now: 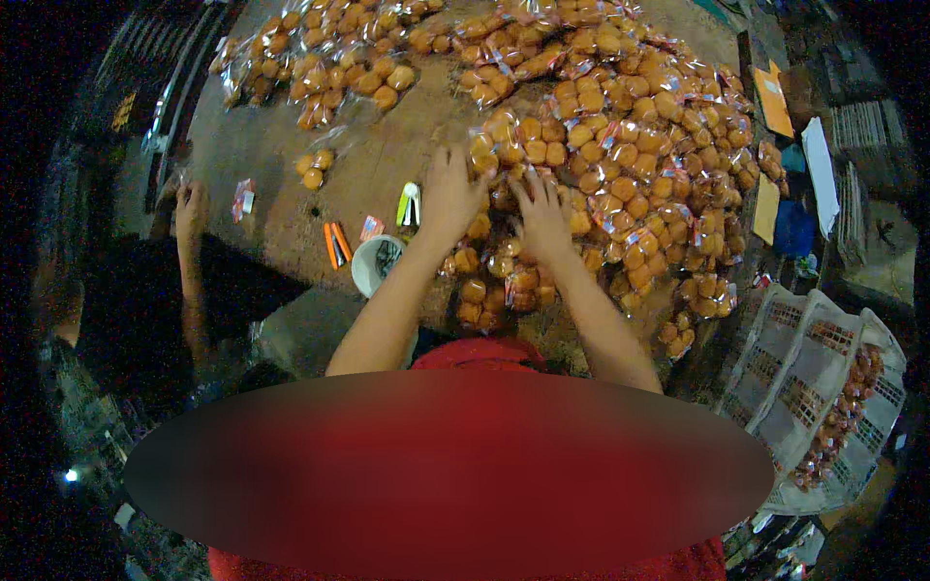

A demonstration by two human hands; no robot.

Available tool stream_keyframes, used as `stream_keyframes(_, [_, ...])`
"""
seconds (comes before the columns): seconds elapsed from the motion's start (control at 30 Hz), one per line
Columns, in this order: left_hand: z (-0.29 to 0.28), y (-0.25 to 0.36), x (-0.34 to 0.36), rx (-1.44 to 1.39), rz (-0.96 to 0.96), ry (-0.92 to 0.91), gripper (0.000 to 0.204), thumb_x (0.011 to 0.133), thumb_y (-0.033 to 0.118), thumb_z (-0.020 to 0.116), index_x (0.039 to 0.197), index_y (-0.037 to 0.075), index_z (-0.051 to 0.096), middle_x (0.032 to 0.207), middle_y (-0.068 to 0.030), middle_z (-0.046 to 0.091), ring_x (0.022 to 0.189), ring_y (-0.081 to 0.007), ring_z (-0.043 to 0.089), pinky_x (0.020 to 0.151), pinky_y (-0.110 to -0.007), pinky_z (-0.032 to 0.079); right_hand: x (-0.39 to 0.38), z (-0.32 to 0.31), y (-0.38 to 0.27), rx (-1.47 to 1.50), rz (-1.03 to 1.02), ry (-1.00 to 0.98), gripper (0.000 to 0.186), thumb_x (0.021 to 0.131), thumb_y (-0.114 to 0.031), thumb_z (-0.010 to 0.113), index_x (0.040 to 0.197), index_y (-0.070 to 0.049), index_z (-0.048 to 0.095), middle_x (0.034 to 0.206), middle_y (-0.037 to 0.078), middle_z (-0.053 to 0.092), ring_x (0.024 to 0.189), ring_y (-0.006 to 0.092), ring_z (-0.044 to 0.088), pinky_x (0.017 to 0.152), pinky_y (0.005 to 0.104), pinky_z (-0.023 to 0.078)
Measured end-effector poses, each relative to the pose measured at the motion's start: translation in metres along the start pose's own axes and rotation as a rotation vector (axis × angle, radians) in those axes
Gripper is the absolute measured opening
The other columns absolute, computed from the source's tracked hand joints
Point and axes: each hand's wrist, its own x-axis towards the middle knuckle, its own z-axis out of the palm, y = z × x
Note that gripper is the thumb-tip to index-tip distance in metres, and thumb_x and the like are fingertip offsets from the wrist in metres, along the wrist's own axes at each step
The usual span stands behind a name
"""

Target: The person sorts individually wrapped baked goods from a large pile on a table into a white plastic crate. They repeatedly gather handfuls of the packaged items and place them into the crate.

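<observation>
My left hand [452, 194] reaches onto packs of round golden-brown buns in clear bags [542, 142], fingers apart at their left edge. My right hand [544, 218] is just right of it, fingers spread on the bagged buns; its fingertips partly merge with them. Left of my hands lie a green-and-white stapler [408, 205], an orange stapler-like tool [337, 247], a small printed card [371, 229] and a white cup [365, 271] holding small dark items. A small bag of buns [315, 169] lies farther left on the wooden table [271, 145].
Another person's hand [191, 205] is raised at the left table edge beside a small label [244, 198]. More bagged buns [329, 68] cover the back. At lower right stands a pale lined crate [794, 378] containing buns. Flat orange and white sheets [821, 174] lie along the right side.
</observation>
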Motion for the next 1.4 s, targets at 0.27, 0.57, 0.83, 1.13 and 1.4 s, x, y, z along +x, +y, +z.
stream_keyframes(0.27, [-0.009, -0.020, -0.170, 0.425, 0.205, -0.378, 0.066, 0.082, 0.029, 0.078, 0.136, 0.003, 0.052, 0.134, -0.0214, 0.050, 0.119, -0.0406, 0.054, 0.099, -0.050, 0.047, -0.126, 0.020, 0.005, 0.115, -0.223, -0.137, 0.070, 0.083, -0.035, 0.078, 0.141, -0.010, 0.048, 0.137, 0.015, 0.049, 0.130, 0.0368, 0.044, 0.112, 0.0563, 0.031])
stream_keyframes(0.57, [0.032, -0.029, -0.185, 0.285, 0.477, -0.575, 0.060, 0.090, 0.033, 0.066, 0.145, 0.015, 0.049, 0.145, -0.0214, 0.042, 0.126, -0.0421, 0.049, 0.103, -0.055, 0.046, -0.169, 0.006, 0.024, 0.333, 0.228, 0.294, 0.070, 0.082, -0.034, 0.080, 0.140, -0.009, 0.051, 0.140, 0.019, 0.047, 0.130, 0.0403, 0.043, 0.109, 0.0529, 0.034])
stream_keyframes(0.83, [0.032, -0.057, -0.195, 0.173, 0.702, -0.634, 0.073, 0.082, 0.009, 0.068, 0.150, 0.023, 0.044, 0.160, -0.0186, 0.029, 0.150, -0.0446, 0.022, 0.119, -0.059, 0.027, -0.161, 0.013, 0.059, 0.032, 0.323, 0.059, 0.083, 0.073, -0.031, 0.085, 0.144, -0.012, 0.046, 0.141, 0.015, 0.048, 0.133, 0.0374, 0.041, 0.108, 0.0561, 0.033])
stream_keyframes(1.13, [0.012, 0.002, -0.125, 0.277, 0.643, -1.154, 0.036, 0.080, 0.021, 0.076, 0.114, 0.016, 0.069, 0.117, -0.0186, 0.064, 0.089, -0.0391, 0.070, 0.082, -0.051, 0.056, -0.197, -0.002, 0.060, 0.226, 0.260, 0.014, 0.075, 0.079, -0.037, 0.082, 0.141, -0.009, 0.049, 0.147, 0.016, 0.042, 0.137, 0.0409, 0.037, 0.112, 0.0561, 0.032])
stream_keyframes(1.4, [0.061, 0.069, -0.109, 0.373, 0.190, -0.309, 0.058, 0.085, 0.032, 0.075, 0.133, 0.009, 0.054, 0.129, -0.0163, 0.054, 0.121, -0.0371, 0.054, 0.093, -0.051, 0.048, -0.183, -0.012, 0.142, 0.225, 0.542, 0.300, 0.069, 0.088, -0.032, 0.074, 0.146, -0.009, 0.045, 0.146, 0.019, 0.043, 0.136, 0.0407, 0.040, 0.110, 0.0547, 0.035])
